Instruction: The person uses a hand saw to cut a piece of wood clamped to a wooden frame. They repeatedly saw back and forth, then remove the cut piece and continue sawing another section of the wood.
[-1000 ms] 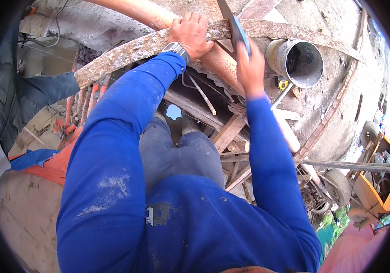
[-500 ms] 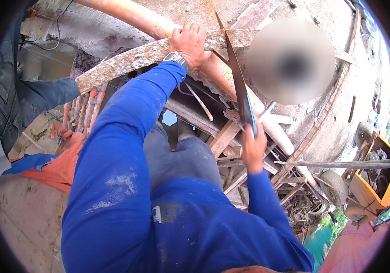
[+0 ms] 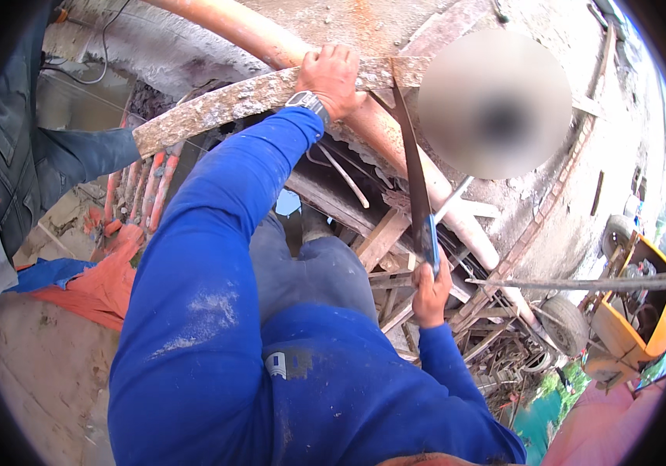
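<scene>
A rough wooden plank (image 3: 209,115), crusted with dried mortar, lies slantwise across the upper middle. My left hand (image 3: 329,81), with a watch on its wrist, grips the plank from above. In my right hand (image 3: 431,291) is the blue handle of a handsaw (image 3: 411,155). The saw's long blade points away from me, its narrow tip at the plank's edge, to the right of my left hand. A blurred round patch covers the plank's right end. Beneath the plank runs a thick orange pipe (image 3: 383,124).
Scrap timber (image 3: 383,237) lies jumbled below the pipe. To the left, a person in dark clothing (image 3: 77,159) is close to the plank's end, near an orange tarp (image 3: 104,283). A yellow wheelbarrow (image 3: 636,311) stands at the right, past a long bar (image 3: 581,283).
My right hand has pulled the saw back toward me, so its tip has come down from beyond the plank to the plank itself. My left hand keeps its grip.
</scene>
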